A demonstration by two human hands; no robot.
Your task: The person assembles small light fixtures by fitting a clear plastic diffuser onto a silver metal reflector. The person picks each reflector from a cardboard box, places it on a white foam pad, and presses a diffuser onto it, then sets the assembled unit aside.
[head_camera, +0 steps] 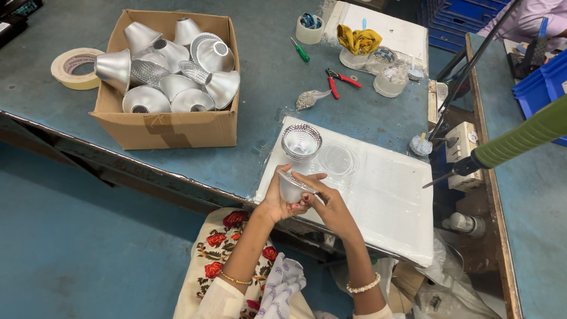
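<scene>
Carefully: your left hand (277,204) and right hand (328,204) both grip the silver reflector cup (292,188); near the counter (266,88) edge, it could slip and fall.

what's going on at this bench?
A person holds one silver reflector cup in both hands: left hand cradles it, right hand works at its rim. It is held over a white board on the blue table. A small stack of cups and clear discs sit on the board. A cardboard box of more reflectors stands to the left.
</scene>
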